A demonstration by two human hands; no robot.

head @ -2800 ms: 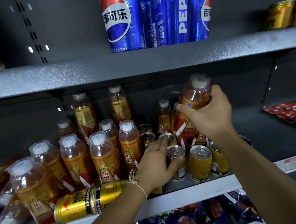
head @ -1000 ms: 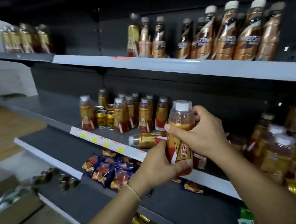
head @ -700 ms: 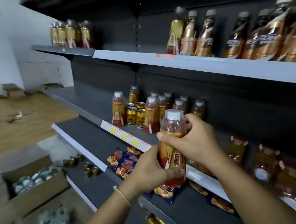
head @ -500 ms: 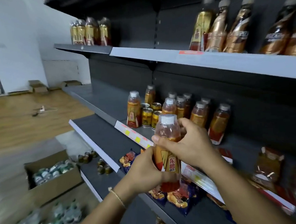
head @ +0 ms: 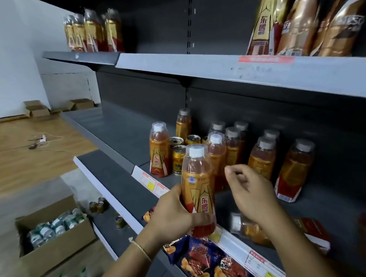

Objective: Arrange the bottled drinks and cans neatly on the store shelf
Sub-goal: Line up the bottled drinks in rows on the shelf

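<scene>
Starting at the far left, we see an open cardboard box [head: 55, 236] of small bottles on the floor, and a few loose cans [head: 97, 206] on the lowest shelf.

Moving right, our left hand [head: 173, 215] grips the orange drink bottle [head: 198, 186] around its lower body, holding it upright in front of the middle shelf [head: 122, 139], just short of the group standing there. We judge it full, so fairly heavy for its size. Its plastic film label looks slick and the walls will give a little under pressure. The waist, where the hand now sits, seems the best hold; the cap is too narrow for steady placing.

Behind it we count roughly nine upright bottles [head: 159, 149] and three or four gold cans [head: 179, 158] on the shelf. The back row is partly hidden, so that count is approximate.

Further right, our right hand [head: 250, 193] is off the bottle, fingers loosely curled and holding nothing. Below it one bottle [head: 250, 226] lies on its side near the shelf edge. On the upper shelf we count four bottles [head: 93, 30] at left and three taller bottles [head: 303, 19] at right.
</scene>
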